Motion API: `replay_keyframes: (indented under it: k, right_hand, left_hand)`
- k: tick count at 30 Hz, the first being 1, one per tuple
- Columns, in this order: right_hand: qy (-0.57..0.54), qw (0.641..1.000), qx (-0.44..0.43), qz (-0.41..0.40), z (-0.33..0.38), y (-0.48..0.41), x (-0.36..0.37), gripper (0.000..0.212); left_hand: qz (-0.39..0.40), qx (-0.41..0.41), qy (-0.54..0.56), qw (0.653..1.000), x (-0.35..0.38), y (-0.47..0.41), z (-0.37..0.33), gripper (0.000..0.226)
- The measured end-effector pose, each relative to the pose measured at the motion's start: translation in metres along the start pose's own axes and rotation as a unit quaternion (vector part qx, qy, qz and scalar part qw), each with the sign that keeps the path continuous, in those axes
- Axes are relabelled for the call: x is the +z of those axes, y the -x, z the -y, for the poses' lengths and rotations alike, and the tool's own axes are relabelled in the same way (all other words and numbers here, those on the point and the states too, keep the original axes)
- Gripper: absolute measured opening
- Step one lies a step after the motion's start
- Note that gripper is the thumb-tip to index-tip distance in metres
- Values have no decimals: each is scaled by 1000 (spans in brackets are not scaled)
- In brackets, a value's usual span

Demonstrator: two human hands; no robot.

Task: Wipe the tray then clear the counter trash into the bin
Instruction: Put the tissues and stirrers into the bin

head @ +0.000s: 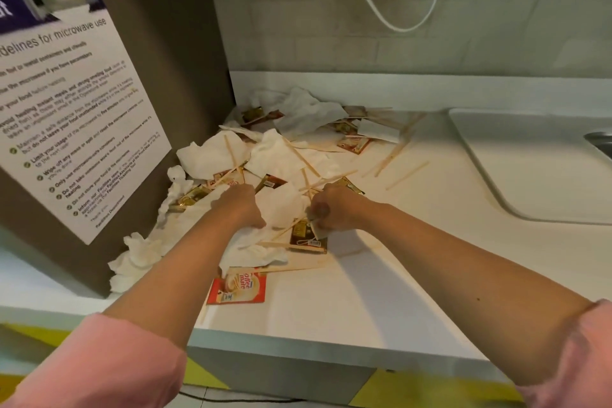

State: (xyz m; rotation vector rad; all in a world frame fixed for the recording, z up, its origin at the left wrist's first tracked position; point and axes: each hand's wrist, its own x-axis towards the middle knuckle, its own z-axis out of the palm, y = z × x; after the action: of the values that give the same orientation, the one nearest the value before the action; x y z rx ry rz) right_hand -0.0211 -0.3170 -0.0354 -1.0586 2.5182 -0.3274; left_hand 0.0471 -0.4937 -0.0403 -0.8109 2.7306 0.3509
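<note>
White paper napkins (281, 156), wooden stir sticks (390, 156) and small packets lie in a messy pile on the white counter (381, 291). That pile is the trash. The left hand (243, 205) presses down on a napkin, fingers curled into it. Just beside it, the right hand (334, 209) is closed tight around a scrap of paper. A red creamer packet (237, 286) lies near the left arm. Far off past the right hand sits the white tray (516, 159).
</note>
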Motion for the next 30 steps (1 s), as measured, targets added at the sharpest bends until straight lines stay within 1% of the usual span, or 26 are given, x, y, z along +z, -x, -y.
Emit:
replay_keyframes:
  k: [2,3,4,5,6,8,10,11,13,14,15,17,18,20,22,23,25,26,28,30]
  right_hand:
    - [16,1000,1,13,2,-4,-2,26]
    - [28,1000,-1,11,4,-6,-3,19]
    - [36,999,-2,2,5,-8,-4,12]
    - [31,999,-2,-12,6,-11,-5,10]
    - [5,999,2,-32,7,-15,-6,13]
    - [-98,991,23,-93,13,-22,-11,23]
    - [-240,959,46,-142,21,-24,-19,29]
    - [-322,934,62,-140,26,-26,-23,37]
    - [-458,880,90,-82,35,-30,-29,60]
    - [-499,860,96,-41,38,-32,-31,67]
    - [-533,841,91,-5,42,-35,-32,68]
    - [-593,802,68,24,46,-40,-32,56]
    - [-606,793,60,16,48,-43,-33,48]
    - [-608,791,63,-18,49,-46,-33,36]
    - [-601,794,84,-43,45,-49,-34,33]
    - [-593,798,99,-50,43,-51,-35,35]
    - [-575,806,131,-54,37,-53,-38,38]
    - [-575,804,143,-55,34,-53,-39,37]
    - [-597,785,153,-63,28,-53,-42,35]
    - [-620,766,158,-64,23,-53,-43,34]
  left_hand:
    - [-6,10,35,999,0,-4,1,61]
    - [-13,17,59,998,-1,-6,2,59]
    - [-22,25,85,996,-4,-7,2,59]
    - [-36,34,111,993,-8,-6,2,60]
    - [-53,46,134,989,-13,-5,2,60]
    - [-89,66,170,979,-25,-4,3,57]
    - [-128,82,221,963,-38,-2,1,50]
    - [-148,88,253,952,-44,-1,0,47]
    - [-164,95,327,926,-53,2,-3,47]
    - [-158,101,361,913,-56,3,-4,46]
    - [-145,113,386,904,-59,4,-6,44]
    - [-114,149,400,897,-59,7,-9,38]
    - [-101,165,399,896,-59,7,-9,36]
    - [-81,186,391,898,-57,8,-7,37]
    - [-51,196,375,905,-53,6,-2,37]
    - [-37,197,353,914,-52,5,3,38]
    - [-16,193,274,942,-49,2,15,43]
    - [-3,187,217,958,-48,1,22,46]
    - [28,169,83,982,-44,0,35,51]
    - [61,142,-25,988,-38,0,45,62]
